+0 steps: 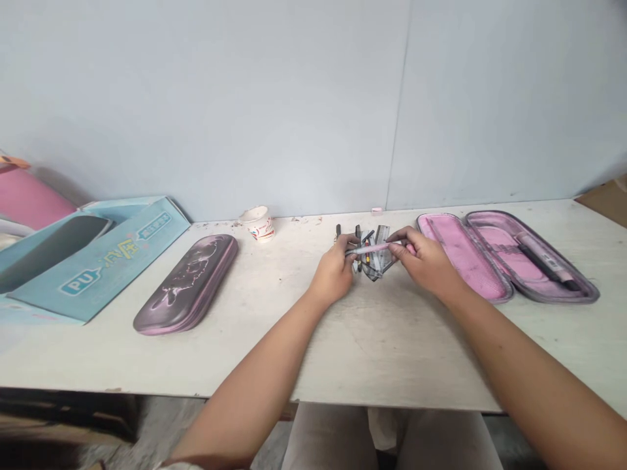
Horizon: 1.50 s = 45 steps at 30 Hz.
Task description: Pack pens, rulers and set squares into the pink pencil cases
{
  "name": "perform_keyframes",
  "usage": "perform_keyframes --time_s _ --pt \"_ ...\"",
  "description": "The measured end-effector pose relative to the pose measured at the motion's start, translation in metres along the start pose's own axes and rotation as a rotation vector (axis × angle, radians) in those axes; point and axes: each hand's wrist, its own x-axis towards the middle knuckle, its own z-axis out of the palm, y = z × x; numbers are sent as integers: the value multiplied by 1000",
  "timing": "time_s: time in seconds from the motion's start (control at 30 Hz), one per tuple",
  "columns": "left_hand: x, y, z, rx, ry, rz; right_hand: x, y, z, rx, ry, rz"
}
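Pink pen (pixel 367 249) level between left hand (pixel 334 273) and right hand (pixel 425 262), fingers of both closed on it, over heap of dark pens (pixel 373 264). Open pink-lined pencil case (pixel 458 254) just right; closed pencil case (pixel 186 284) well left. Bare worktop (pixel 392 346) nearer body. Forearms angled inward.

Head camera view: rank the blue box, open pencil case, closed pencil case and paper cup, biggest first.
Blue box, open pencil case, closed pencil case, paper cup. The box runs out of frame.
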Motion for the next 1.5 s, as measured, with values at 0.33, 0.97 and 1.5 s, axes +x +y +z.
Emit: perform_keyframes --time_s 0.33,0.97,1.5 --pt "-1 -2 0 30 0 23 0 1 0 -100 6 17" --pt "-6 22 -1 -4 200 163 -3 -5 18 519 -49 214" --pt "-6 19 9 246 68 241 10 -2 11 964 282 89"
